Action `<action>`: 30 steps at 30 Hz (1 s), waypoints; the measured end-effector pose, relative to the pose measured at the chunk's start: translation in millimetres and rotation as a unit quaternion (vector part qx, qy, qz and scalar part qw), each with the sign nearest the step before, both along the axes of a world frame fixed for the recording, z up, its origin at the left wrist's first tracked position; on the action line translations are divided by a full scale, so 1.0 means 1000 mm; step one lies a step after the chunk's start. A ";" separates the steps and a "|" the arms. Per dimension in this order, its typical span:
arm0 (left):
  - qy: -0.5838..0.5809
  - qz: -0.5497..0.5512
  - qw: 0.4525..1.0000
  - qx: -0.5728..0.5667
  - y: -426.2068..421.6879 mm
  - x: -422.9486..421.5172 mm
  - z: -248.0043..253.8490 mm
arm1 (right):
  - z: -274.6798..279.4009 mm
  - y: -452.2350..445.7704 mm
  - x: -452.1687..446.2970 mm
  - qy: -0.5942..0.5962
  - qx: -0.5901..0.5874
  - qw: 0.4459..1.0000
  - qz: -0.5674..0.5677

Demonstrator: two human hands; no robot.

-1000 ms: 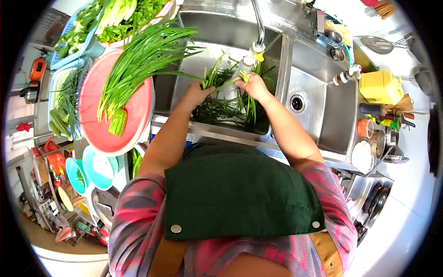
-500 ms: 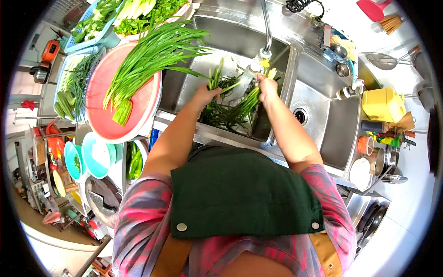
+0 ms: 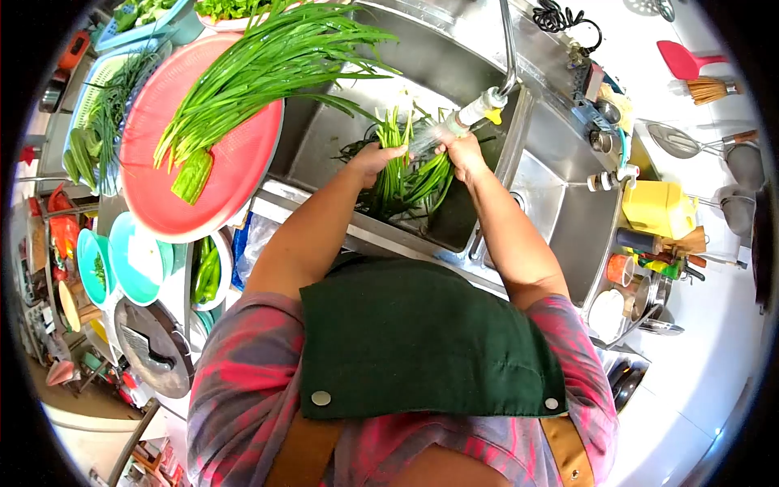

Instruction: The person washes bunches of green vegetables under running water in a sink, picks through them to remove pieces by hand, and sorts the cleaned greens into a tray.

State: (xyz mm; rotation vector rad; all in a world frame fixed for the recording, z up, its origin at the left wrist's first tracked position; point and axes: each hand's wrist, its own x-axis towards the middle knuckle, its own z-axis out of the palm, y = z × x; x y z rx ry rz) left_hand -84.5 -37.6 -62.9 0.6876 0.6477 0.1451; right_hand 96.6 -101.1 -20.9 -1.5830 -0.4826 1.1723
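Note:
Over the left basin of the steel sink (image 3: pixel 311 150), my left hand (image 3: pixel 375 162) is closed on a bunch of long green leaves (image 3: pixel 393 183). My right hand (image 3: pixel 462 156) grips another bunch of the greens (image 3: pixel 432 180), close under the faucet nozzle (image 3: pixel 479 112). Water sprays from the nozzle between my two hands. More greens lie in the basin below, partly hidden. To the left, a big pile of long leaves (image 3: pixel 268 77) lies on a red round basket (image 3: pixel 219 183), its tips reaching over the sink.
Left of the basket are blue containers (image 3: pixel 81 122) of vegetables; nearer stand turquoise bowls (image 3: pixel 134 264) and a bowl of green peppers (image 3: pixel 208 272). On the right are a second basin (image 3: pixel 560 203), a yellow jug (image 3: pixel 659 207), a strainer (image 3: pixel 675 140) and a red spatula (image 3: pixel 677 61).
The camera view has shifted. My left hand now holds a fuller upright bunch, nearer to my right hand. The bunch in my right hand has moved closer under the water.

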 end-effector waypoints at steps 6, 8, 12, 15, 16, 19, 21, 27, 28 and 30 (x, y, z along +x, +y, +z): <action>0.052 -0.019 0.998 0.040 -0.006 -0.002 0.018 | 0.010 0.003 -0.013 -0.044 -0.046 0.988 0.139; 0.034 -0.023 0.996 0.078 -0.004 -0.002 0.010 | 0.008 0.006 -0.012 -0.065 -0.088 0.983 0.145; 0.128 0.001 0.985 0.115 0.000 -0.006 0.010 | 0.011 0.007 0.005 -0.250 -0.121 0.933 0.230; 0.167 0.020 0.976 0.139 0.003 -0.010 0.013 | -0.012 0.007 0.041 -0.279 -0.086 0.953 0.086; 0.168 0.020 0.976 0.138 0.006 -0.010 0.006 | -0.004 0.007 0.045 -0.180 -0.117 0.977 0.008; 0.238 0.107 0.954 0.146 0.005 -0.008 -0.002 | 0.017 0.000 0.050 -0.080 -0.052 0.994 -0.055; 0.235 0.122 0.953 0.147 0.008 -0.010 -0.002 | 0.016 0.000 0.055 -0.063 -0.069 0.994 -0.050; 0.125 0.083 0.972 0.182 0.005 -0.005 0.006 | 0.016 0.006 0.032 0.231 -0.003 0.972 0.047; 0.127 0.084 0.972 0.181 0.003 -0.003 0.002 | 0.015 0.007 0.028 0.232 -0.004 0.972 0.048; 0.024 0.044 0.978 0.204 0.000 0.000 -0.004 | 0.012 0.010 0.021 0.232 0.023 0.971 0.051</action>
